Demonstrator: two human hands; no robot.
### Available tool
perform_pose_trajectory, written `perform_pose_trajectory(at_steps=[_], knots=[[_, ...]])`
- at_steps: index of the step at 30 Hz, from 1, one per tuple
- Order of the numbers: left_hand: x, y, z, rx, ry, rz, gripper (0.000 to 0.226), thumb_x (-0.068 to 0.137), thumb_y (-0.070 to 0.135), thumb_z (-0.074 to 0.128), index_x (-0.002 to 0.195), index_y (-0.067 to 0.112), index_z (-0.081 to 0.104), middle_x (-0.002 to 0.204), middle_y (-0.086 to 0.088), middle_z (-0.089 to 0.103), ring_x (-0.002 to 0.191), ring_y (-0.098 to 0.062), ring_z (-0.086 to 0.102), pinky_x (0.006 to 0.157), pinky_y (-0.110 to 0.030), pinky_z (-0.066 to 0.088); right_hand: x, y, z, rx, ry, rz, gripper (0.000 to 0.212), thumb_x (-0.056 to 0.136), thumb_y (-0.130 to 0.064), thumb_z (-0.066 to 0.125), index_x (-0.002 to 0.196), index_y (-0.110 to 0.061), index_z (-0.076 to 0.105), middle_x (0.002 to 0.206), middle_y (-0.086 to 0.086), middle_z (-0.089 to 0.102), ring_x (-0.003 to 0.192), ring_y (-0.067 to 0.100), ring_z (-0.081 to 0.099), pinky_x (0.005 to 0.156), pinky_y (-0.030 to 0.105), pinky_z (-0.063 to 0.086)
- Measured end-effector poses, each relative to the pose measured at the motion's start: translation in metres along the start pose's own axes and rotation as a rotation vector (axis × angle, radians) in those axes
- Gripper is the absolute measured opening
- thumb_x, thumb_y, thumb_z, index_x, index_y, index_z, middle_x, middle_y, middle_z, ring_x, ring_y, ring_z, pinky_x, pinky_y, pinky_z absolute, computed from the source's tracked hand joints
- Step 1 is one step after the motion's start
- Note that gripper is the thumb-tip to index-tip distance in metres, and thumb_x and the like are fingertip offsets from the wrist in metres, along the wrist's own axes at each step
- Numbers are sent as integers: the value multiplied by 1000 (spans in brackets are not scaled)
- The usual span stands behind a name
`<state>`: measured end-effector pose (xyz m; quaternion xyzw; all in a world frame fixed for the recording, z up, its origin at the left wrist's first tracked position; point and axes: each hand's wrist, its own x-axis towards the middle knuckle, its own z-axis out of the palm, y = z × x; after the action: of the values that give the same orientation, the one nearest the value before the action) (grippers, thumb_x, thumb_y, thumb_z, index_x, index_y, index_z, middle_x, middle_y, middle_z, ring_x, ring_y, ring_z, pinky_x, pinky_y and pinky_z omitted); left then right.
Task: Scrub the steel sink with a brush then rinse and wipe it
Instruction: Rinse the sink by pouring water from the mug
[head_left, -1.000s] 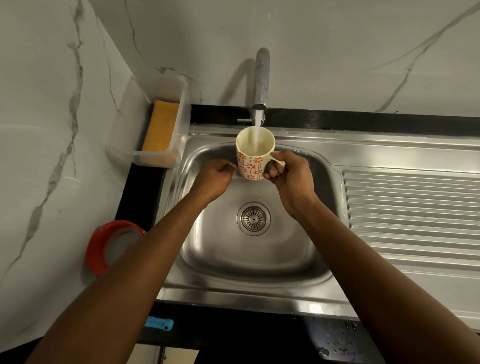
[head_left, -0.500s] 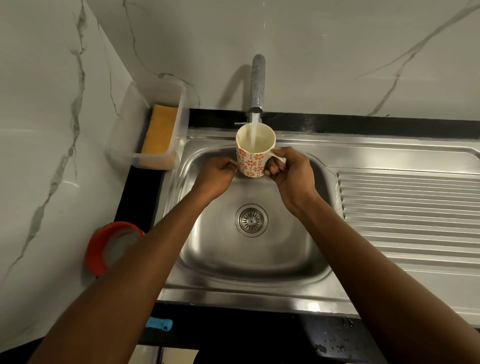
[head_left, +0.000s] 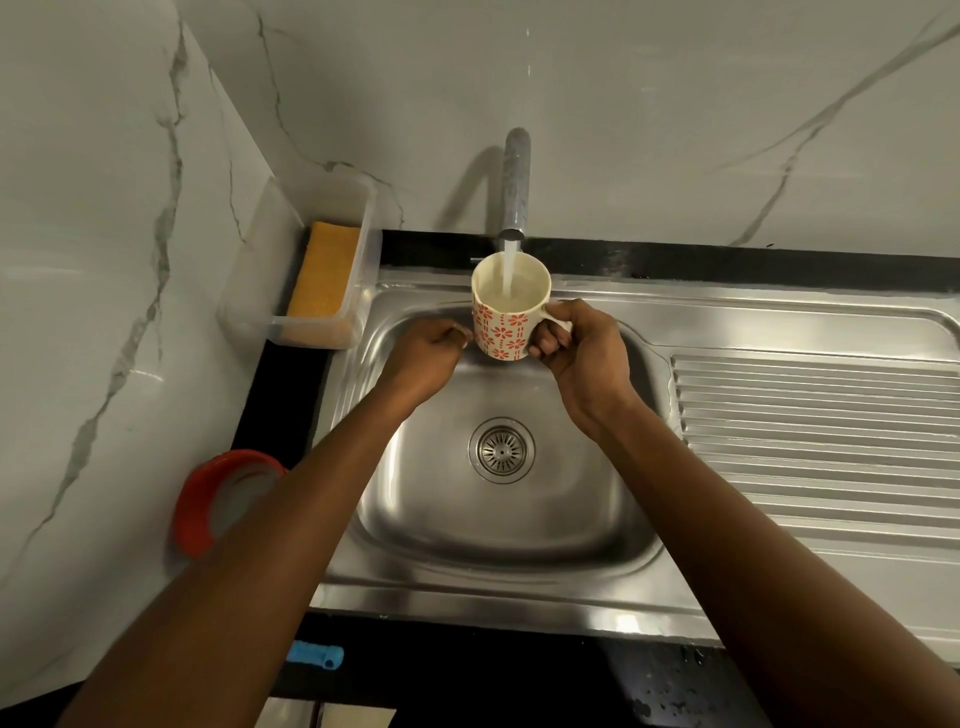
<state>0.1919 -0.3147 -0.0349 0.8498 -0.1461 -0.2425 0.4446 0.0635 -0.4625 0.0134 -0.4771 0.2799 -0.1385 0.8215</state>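
A white mug (head_left: 505, 322) with red flower prints is held upright over the steel sink (head_left: 498, 566), right under the running tap (head_left: 515, 187). Water streams into the mug, which is nearly full. My right hand (head_left: 582, 353) grips the mug by its handle. My left hand (head_left: 426, 353) hangs just left of the mug with fingers curled, its fingertips close to or touching the mug's side; it holds nothing. The round drain strainer (head_left: 501, 450) lies in the middle of the basin floor below. No brush is in view.
A clear plastic box (head_left: 358, 291) with an orange sponge (head_left: 324, 270) stands left of the basin. A red-rimmed round lid (head_left: 197, 514) lies on the black counter at left. The ribbed drainboard (head_left: 815, 431) spreads right. A blue object (head_left: 314, 656) pokes out below the counter edge.
Both hands and the mug stay in place under the tap. The water level in the mug has risen.
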Motion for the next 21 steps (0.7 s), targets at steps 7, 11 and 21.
perform_pose_trajectory(at_steps=[7, 11, 21], knots=[[-1, -5, 3, -24, 5, -1, 22, 101, 12, 57, 108, 11, 78, 112, -6, 77, 102, -20, 69, 87, -27, 47, -1, 6, -3, -24, -11, 0, 49, 99, -13, 47, 52, -23, 58, 59, 3, 44, 60, 12, 43, 77, 37, 43], [-2, -3, 3, -24, -2, 2, 24, 102, 12, 56, 113, 10, 78, 113, -5, 76, 101, -18, 67, 88, -27, 47, 0, 5, -5, -19, -14, -6, 51, 100, -13, 46, 51, -24, 57, 58, 2, 45, 59, 11, 44, 76, 36, 44], [-1, -3, 4, -35, 11, -5, 25, 102, 14, 56, 114, 9, 77, 114, -4, 76, 103, -17, 68, 89, -27, 47, 0, 3, -6, -17, -16, -18, 51, 99, -14, 47, 50, -24, 56, 58, 1, 46, 59, 12, 45, 76, 36, 45]])
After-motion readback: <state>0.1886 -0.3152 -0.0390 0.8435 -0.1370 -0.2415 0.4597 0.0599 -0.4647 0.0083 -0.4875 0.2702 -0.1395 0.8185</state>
